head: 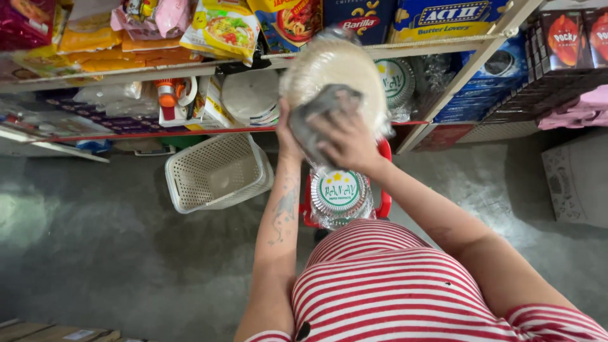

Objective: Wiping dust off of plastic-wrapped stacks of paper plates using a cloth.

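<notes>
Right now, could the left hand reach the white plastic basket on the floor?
Probably not at once: the left hand is up holding the wrapped stack of plates. The white basket sits low to its left, with nothing between them.

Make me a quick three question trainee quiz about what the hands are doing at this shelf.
1. True or false: the right hand presses a grey cloth against the wrapped stack of paper plates.
2. Which hand supports that stack from behind? A) left hand B) neither
3. Fill in: the white slotted basket on the floor lies on its ____.

Key: 1 true; 2 A; 3 side
</notes>
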